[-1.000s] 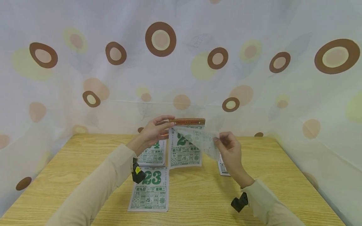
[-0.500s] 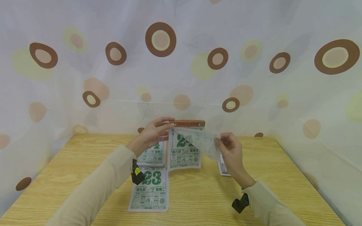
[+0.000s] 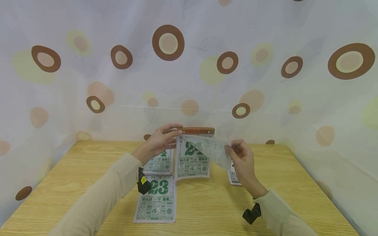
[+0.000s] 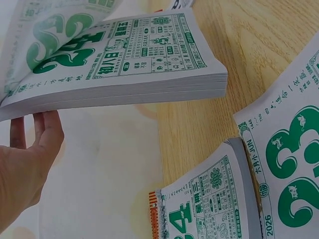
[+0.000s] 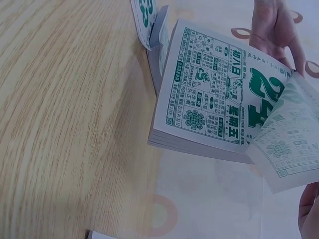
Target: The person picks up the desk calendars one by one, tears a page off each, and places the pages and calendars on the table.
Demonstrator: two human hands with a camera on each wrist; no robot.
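A thick tear-off calendar [image 3: 192, 168], printed in green with 24, is held up above the table by my left hand [image 3: 159, 141]. That hand grips the upper left corner by the red-and-gold striped binding [image 3: 196, 131]; in the left wrist view, its fingers [image 4: 47, 132] lie under the pad. My right hand [image 3: 243, 160] pinches the free corner of the thin top sheet [image 3: 220, 152] between thumb and fingers. The sheet is lifted and folded diagonally across the pad, its upper left side still joined near the binding. The right wrist view shows only part of the right hand [image 5: 310, 211].
A calendar showing 23 [image 3: 155, 209] lies on the wooden table [image 3: 203, 209], at the left. Behind it lies another calendar [image 3: 159, 164], partly hidden by my left hand. A further pad [image 3: 234, 178] shows behind my right hand. A patterned curtain [image 3: 189, 78] hangs behind the table.
The held calendar and both hands have sunk slightly. The top sheet stays pinched and folded back, with little change in its shape. The calendars on the table have not moved.
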